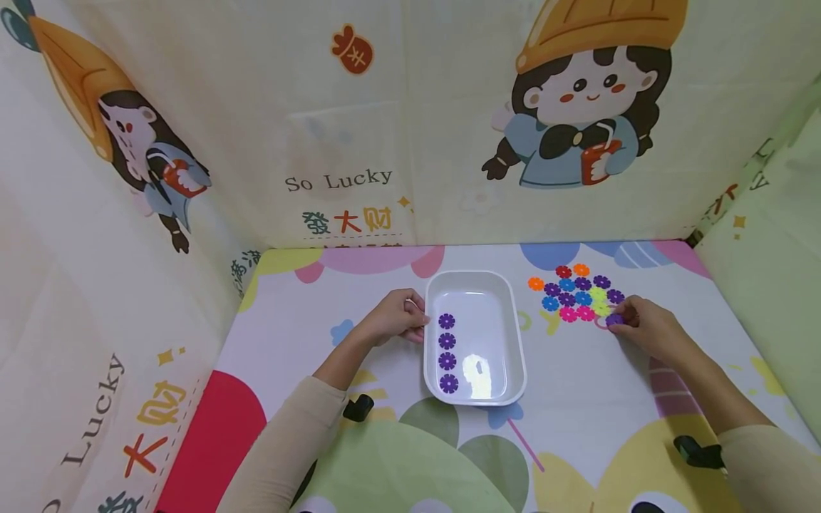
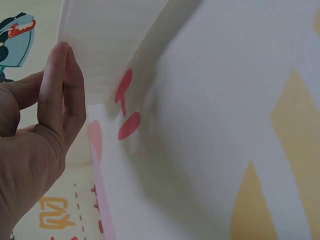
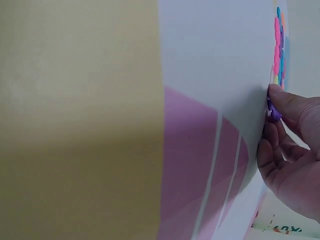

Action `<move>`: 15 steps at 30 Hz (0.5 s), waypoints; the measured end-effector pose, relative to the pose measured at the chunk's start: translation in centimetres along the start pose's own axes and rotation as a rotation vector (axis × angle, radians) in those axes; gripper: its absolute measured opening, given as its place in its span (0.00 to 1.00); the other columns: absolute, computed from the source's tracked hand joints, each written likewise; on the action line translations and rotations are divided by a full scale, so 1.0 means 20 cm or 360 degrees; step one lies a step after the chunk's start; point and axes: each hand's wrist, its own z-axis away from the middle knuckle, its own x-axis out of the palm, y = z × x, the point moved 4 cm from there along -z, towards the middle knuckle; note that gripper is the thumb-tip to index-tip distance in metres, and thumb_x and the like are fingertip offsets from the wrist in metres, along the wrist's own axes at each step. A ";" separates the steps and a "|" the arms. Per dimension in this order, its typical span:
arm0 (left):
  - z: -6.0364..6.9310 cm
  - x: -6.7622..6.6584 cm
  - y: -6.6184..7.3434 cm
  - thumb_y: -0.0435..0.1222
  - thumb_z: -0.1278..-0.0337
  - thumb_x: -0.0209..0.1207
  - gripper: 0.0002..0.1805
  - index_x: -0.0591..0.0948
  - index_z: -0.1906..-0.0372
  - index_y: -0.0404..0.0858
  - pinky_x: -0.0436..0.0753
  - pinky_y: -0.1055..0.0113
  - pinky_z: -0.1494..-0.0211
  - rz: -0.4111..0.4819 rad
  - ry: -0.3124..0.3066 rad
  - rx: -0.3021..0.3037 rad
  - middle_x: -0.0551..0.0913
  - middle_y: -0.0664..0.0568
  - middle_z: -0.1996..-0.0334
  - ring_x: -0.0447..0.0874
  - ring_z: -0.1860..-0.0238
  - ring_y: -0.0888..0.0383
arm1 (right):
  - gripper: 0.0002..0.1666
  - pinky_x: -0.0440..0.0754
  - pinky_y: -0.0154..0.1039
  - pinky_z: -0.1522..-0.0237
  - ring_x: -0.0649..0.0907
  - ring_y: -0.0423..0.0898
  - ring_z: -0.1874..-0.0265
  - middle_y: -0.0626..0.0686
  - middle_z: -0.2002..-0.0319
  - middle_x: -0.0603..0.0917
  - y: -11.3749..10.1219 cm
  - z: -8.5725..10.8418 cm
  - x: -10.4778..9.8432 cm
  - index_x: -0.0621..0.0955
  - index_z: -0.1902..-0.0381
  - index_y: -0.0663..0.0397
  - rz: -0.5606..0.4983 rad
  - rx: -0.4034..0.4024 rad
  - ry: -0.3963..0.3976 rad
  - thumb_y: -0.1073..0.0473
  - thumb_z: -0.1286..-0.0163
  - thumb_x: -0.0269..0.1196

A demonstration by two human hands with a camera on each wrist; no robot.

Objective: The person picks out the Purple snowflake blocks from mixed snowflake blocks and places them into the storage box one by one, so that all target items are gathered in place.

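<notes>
A white rectangular tray [image 1: 477, 285] lies on the table with several purple flower-shaped pieces [image 1: 447, 341] in a column along its left side. At the tray's left rim my left hand [image 1: 400, 315] pinches the edge; the left wrist view shows its fingertips against the tray's outer wall. To the right of the tray, my right hand [image 1: 654, 331] pinches one purple flower-shaped piece [image 1: 614, 320] between thumb and fingers, low over the table. Just beyond it lies a group of flower-shaped pieces [image 1: 567, 299] in purple, blue, pink, yellow, orange and red.
The table [image 1: 577, 385] wears a cloth printed with coloured shapes. Cloth walls with cartoon figures stand behind it and at both sides. Black straps or mounts [image 1: 358, 407] show at both wrists.
</notes>
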 end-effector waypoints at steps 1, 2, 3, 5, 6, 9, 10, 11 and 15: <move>0.00 0.00 0.00 0.27 0.32 0.63 0.12 0.74 0.50 0.31 0.95 0.55 0.64 -0.0004 0.0001 -0.0001 0.84 0.43 0.68 0.89 0.75 0.55 | 0.25 0.86 0.38 0.63 0.78 0.57 0.61 0.66 0.60 0.80 0.00 0.00 0.00 0.73 0.50 0.69 -0.0003 -0.0003 0.0006 0.59 0.33 0.73; 0.00 0.00 0.00 0.27 0.32 0.63 0.12 0.74 0.50 0.31 0.95 0.55 0.64 -0.0006 0.0002 -0.0002 0.84 0.43 0.68 0.89 0.75 0.55 | 0.25 0.86 0.38 0.63 0.78 0.57 0.61 0.65 0.60 0.80 0.00 0.00 0.00 0.73 0.50 0.68 -0.0005 -0.0008 0.0014 0.59 0.33 0.73; 0.00 0.00 0.00 0.27 0.32 0.63 0.12 0.74 0.50 0.31 0.95 0.56 0.64 -0.0008 0.0002 -0.0002 0.84 0.43 0.68 0.89 0.75 0.55 | 0.25 0.86 0.38 0.63 0.78 0.57 0.61 0.65 0.60 0.80 0.00 0.01 0.00 0.73 0.50 0.67 -0.0008 -0.0013 0.0021 0.59 0.33 0.73; 0.00 0.00 0.00 0.27 0.32 0.63 0.12 0.74 0.50 0.31 0.95 0.56 0.64 -0.0003 0.0000 0.0001 0.84 0.43 0.68 0.89 0.75 0.55 | 0.25 0.86 0.39 0.63 0.78 0.58 0.60 0.65 0.59 0.81 -0.01 0.01 0.00 0.73 0.49 0.66 -0.0014 -0.0017 0.0035 0.58 0.33 0.73; 0.00 0.00 0.00 0.27 0.32 0.63 0.12 0.74 0.50 0.31 0.95 0.56 0.64 -0.0003 -0.0001 0.0001 0.83 0.43 0.68 0.89 0.75 0.55 | 0.24 0.87 0.40 0.62 0.79 0.59 0.59 0.66 0.58 0.81 -0.01 0.01 0.00 0.73 0.49 0.65 -0.0015 -0.0019 0.0042 0.58 0.33 0.73; 0.00 0.00 0.00 0.27 0.32 0.63 0.12 0.74 0.50 0.31 0.95 0.54 0.63 0.0015 -0.0004 -0.0008 0.83 0.43 0.68 0.88 0.75 0.55 | 0.24 0.90 0.44 0.61 0.80 0.62 0.56 0.67 0.56 0.82 0.00 0.02 0.00 0.74 0.47 0.64 -0.0027 -0.0008 0.0053 0.57 0.32 0.72; 0.00 0.00 0.00 0.27 0.32 0.63 0.12 0.74 0.50 0.31 0.95 0.54 0.63 0.0017 -0.0005 -0.0009 0.83 0.43 0.68 0.88 0.75 0.55 | 0.24 0.91 0.46 0.61 0.80 0.63 0.56 0.67 0.55 0.82 0.00 0.03 0.01 0.74 0.47 0.63 -0.0032 0.0001 0.0056 0.57 0.32 0.72; 0.01 0.00 0.00 0.27 0.32 0.63 0.12 0.74 0.50 0.31 0.95 0.54 0.63 0.0017 -0.0005 -0.0010 0.83 0.43 0.68 0.89 0.75 0.55 | 0.24 0.92 0.48 0.60 0.80 0.64 0.55 0.67 0.54 0.82 0.00 0.03 0.01 0.75 0.46 0.62 -0.0038 0.0007 0.0062 0.57 0.31 0.72; 0.01 0.00 0.00 0.27 0.32 0.63 0.12 0.74 0.50 0.30 0.95 0.53 0.62 0.0024 -0.0001 -0.0004 0.84 0.42 0.67 0.89 0.75 0.55 | 0.23 0.92 0.51 0.59 0.80 0.64 0.55 0.67 0.54 0.82 0.00 0.03 0.02 0.76 0.45 0.60 -0.0052 0.0002 0.0081 0.57 0.30 0.71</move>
